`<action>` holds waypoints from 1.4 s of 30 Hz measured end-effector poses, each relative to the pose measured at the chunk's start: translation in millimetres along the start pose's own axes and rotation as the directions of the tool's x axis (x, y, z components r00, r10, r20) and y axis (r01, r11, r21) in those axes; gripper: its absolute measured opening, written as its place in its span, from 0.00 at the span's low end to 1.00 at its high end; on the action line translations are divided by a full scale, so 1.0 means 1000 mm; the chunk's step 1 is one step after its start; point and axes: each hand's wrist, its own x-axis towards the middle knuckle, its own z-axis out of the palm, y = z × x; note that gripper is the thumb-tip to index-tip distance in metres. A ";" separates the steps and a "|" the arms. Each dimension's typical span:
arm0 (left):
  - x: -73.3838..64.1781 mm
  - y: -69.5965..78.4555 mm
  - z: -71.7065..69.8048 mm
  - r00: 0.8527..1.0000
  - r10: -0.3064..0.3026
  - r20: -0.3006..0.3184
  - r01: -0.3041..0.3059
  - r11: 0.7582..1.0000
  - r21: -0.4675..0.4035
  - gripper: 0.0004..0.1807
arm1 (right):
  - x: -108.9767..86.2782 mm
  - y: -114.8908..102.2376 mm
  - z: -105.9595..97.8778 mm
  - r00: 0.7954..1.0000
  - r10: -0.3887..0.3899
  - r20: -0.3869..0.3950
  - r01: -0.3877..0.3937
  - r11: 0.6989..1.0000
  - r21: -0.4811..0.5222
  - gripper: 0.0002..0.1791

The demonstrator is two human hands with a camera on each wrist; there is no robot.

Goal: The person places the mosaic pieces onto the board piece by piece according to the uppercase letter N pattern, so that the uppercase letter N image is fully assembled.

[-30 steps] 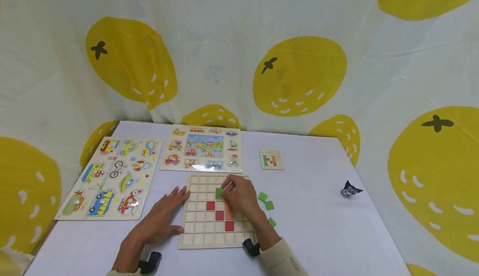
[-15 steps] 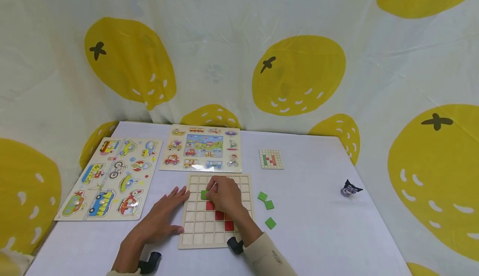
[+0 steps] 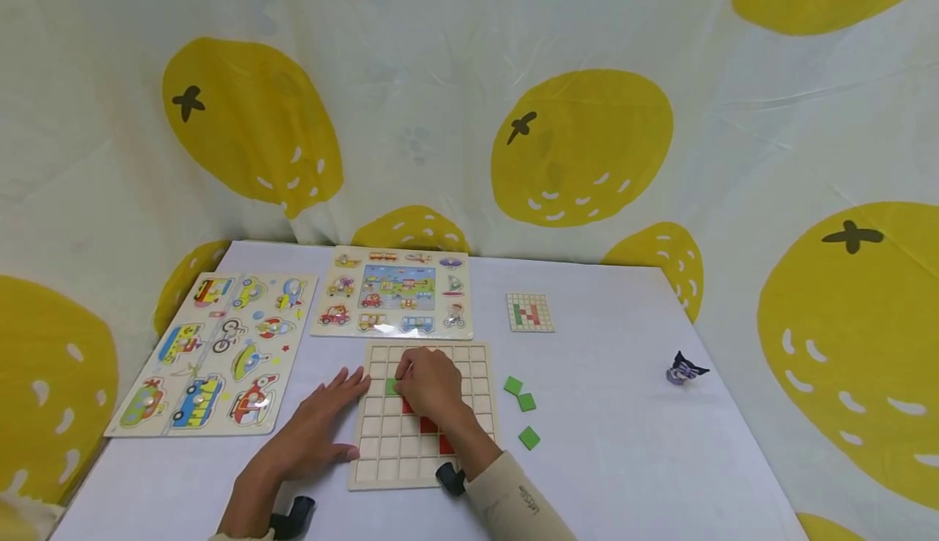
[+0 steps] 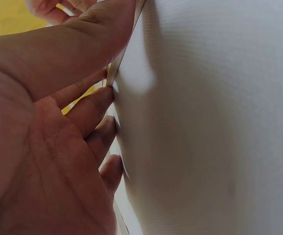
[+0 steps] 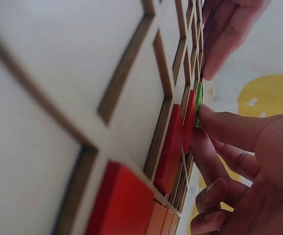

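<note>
My right hand (image 3: 431, 384) pinches a green square tile (image 3: 392, 387) between thumb and fingers, at a cell in the upper left of the wooden grid board (image 3: 370, 447). In the right wrist view the green tile (image 5: 199, 100) stands edge-on at the board's surface, with the thumb on it. Red tiles (image 3: 446, 444) step diagonally down to the right from there, partly covered by my right hand and forearm. Orange tiles (image 5: 157, 218) show at the bottom of the right wrist view. My left hand (image 3: 317, 423) rests at the board's left edge, fingers spread and fingertips touching the rim.
Loose green tiles (image 3: 529, 437) lie right of the board. Behind them is a small pattern card (image 3: 544, 325). Two vehicle puzzle boards stand nearby, one puzzle (image 3: 286, 345) at left, another puzzle (image 3: 446, 329) behind the grid. A small dark-winged figurine (image 3: 684, 370) stands far right.
My right hand has moved left across the board with the green tile, from the middle columns to the upper left cell. My left hand has stayed at the board's edge.
</note>
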 end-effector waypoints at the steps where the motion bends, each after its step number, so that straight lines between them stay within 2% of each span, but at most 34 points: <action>1: 0.000 0.000 0.000 1.000 -0.001 -0.001 0.001 1.000 -0.001 0.58 | 0.000 0.000 0.000 1.000 -0.001 0.002 0.001 1.000 -0.002 0.10; 5: -0.002 0.000 0.000 1.000 0.005 -0.005 -0.005 1.000 -0.009 0.58 | -0.001 0.001 -0.001 1.000 -0.007 0.016 0.007 1.000 0.019 0.08; 10: -0.001 0.000 0.000 1.000 0.010 -0.008 -0.010 1.000 -0.019 0.58 | -0.005 0.012 -0.005 1.000 -0.029 0.008 0.028 0.995 0.092 0.06; 19: 0.001 0.001 0.000 1.000 -0.024 0.010 0.024 0.999 -0.021 0.59 | -0.023 0.036 -0.031 0.998 0.027 -0.059 -0.016 0.983 0.183 0.08; 23: 0.001 0.000 0.000 1.000 -0.005 0.001 0.005 1.000 -0.017 0.59 | -0.031 0.050 -0.043 0.994 0.054 -0.096 -0.033 0.977 0.209 0.09; 28: 0.000 0.000 0.000 1.000 -0.004 0.000 0.004 1.000 -0.027 0.58 | -0.040 0.070 -0.057 0.983 0.132 -0.130 -0.104 0.974 0.201 0.12; 36: 0.000 0.000 0.000 1.000 -0.015 -0.006 0.014 0.999 -0.036 0.59 | -0.046 0.101 -0.077 0.951 0.255 -0.173 -0.229 0.961 0.155 0.16; 42: 0.001 -0.001 0.001 1.000 -0.013 -0.012 0.013 1.000 -0.020 0.59 | -0.049 0.120 -0.088 0.936 0.304 -0.175 -0.290 0.952 0.100 0.17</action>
